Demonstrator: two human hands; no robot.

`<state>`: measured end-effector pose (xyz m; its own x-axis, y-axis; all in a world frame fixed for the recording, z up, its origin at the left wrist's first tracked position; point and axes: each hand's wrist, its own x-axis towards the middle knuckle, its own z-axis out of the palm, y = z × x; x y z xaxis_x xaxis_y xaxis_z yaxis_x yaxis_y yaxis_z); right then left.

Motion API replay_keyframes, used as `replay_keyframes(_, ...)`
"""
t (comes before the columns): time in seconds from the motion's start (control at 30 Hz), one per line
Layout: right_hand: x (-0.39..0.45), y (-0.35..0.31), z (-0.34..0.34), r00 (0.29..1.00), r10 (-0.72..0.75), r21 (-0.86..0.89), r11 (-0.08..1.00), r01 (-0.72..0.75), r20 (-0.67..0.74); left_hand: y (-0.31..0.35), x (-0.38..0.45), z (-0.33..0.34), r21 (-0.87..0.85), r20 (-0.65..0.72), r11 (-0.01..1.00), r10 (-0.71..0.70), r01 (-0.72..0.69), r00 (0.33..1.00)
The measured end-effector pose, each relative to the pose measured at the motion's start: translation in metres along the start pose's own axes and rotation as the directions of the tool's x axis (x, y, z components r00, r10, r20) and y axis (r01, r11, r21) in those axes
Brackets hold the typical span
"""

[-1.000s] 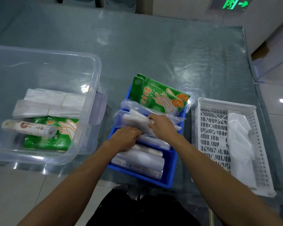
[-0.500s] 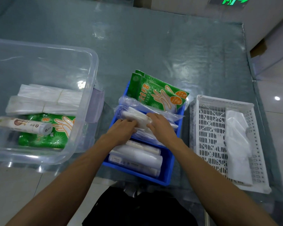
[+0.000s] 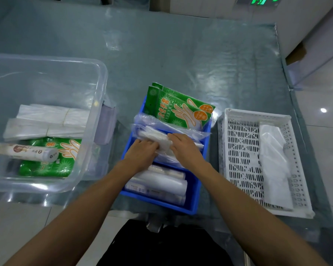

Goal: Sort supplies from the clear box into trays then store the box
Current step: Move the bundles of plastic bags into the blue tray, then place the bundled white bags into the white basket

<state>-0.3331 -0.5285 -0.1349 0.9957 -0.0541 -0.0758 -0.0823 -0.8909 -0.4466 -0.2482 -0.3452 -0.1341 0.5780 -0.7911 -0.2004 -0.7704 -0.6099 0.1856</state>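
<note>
A clear box (image 3: 96,77) sat on the left of the table, holding white packs, a green glove packet (image 3: 46,166) and a roll (image 3: 23,151) yet to be sorted. The blue tray (image 3: 192,204) was nearly full; the white tray (image 3: 240,162) held one bag. Left hand (image 3: 140,153) and right hand (image 3: 185,148) gripped a clear-wrapped pack (image 3: 154,136) in the blue tray, fingers curled on it.

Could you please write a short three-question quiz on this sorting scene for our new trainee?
1. True or false: the white tray lies to the right of the blue tray.
2. What rolled item lies in the clear box?
3. Both hands are at: A) blue tray B) clear box C) white tray.

Key: 1 true. 2 the labelled white roll, lying on a green glove pack. 3 A: left hand and right hand handle a clear plastic packet.
</note>
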Motion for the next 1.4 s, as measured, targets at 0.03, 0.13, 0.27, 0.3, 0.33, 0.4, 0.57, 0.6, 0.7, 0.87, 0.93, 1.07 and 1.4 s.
replay_keyframes(0.03, -0.003, 0.000, 0.000, 1.000, -0.008, -0.015, 1.000, 0.008, -0.021, 0.002, -0.001, -0.001, -0.008, -0.030, 1.000, 0.002, -0.002, 1.000)
replay_keyframes(0.13, -0.009, 0.001, -0.001, 0.998, -0.010, -0.037, 0.999, 0.008, -0.058, 0.005, -0.004, -0.006, -0.027, -0.083, 0.999, -0.020, 0.018, 0.996)
replay_keyframes(0.27, -0.014, 0.001, -0.009, 0.999, -0.002, -0.078, 0.997, -0.002, -0.051, 0.012, -0.009, -0.015, -0.010, -0.089, 0.999, -0.053, 0.053, 0.995)
replay_keyframes(0.3, -0.012, 0.001, -0.012, 0.999, 0.004, -0.086, 0.996, -0.008, -0.036, 0.013, -0.008, -0.019, -0.026, -0.077, 0.997, -0.070, 0.069, 0.995)
replay_keyframes(0.33, -0.011, 0.001, -0.012, 1.000, 0.015, -0.094, 0.995, -0.017, -0.017, 0.012, -0.008, -0.022, -0.049, -0.068, 0.994, -0.098, 0.095, 0.993)
replay_keyframes(0.4, -0.020, 0.002, -0.020, 1.000, 0.020, -0.109, 0.994, -0.021, -0.007, 0.021, -0.015, -0.029, -0.069, -0.082, 0.986, -0.160, 0.155, 0.984)
replay_keyframes(0.57, -0.020, -0.001, -0.028, 0.999, 0.039, -0.106, 0.994, -0.037, 0.018, 0.023, -0.018, -0.040, -0.021, -0.006, 0.979, -0.202, 0.202, 0.979)
replay_keyframes(0.6, -0.020, -0.002, -0.032, 0.999, 0.038, -0.106, 0.994, -0.035, 0.028, 0.026, -0.019, -0.044, -0.007, 0.006, 0.980, -0.200, 0.200, 0.980)
replay_keyframes(0.7, -0.017, -0.008, -0.045, 0.998, 0.041, -0.098, 0.995, -0.036, 0.045, 0.032, -0.020, -0.059, 0.010, 0.018, 0.982, -0.190, 0.190, 0.982)
replay_keyframes(0.87, -0.008, -0.023, -0.077, 0.997, 0.059, -0.112, 0.992, -0.063, -0.040, 0.039, -0.021, -0.101, 0.055, -0.084, 0.987, -0.144, 0.149, 0.986)
replay_keyframes(0.93, -0.004, -0.031, -0.093, 0.995, 0.061, -0.105, 0.992, -0.069, -0.084, 0.040, -0.021, -0.122, 0.042, -0.135, 0.989, -0.133, 0.140, 0.982)
replay_keyframes(1.07, 0.001, -0.061, -0.124, 0.979, 0.068, -0.088, 0.992, -0.086, -0.191, 0.030, -0.032, -0.167, 0.061, -0.232, 0.992, -0.089, 0.106, 0.969)
replay_keyframes(1.4, 0.018, -0.207, -0.130, 0.960, -0.037, -0.078, 0.997, 0.016, -0.277, -0.070, -0.130, -0.221, -0.002, -0.378, 0.990, -0.135, 0.145, 0.916)
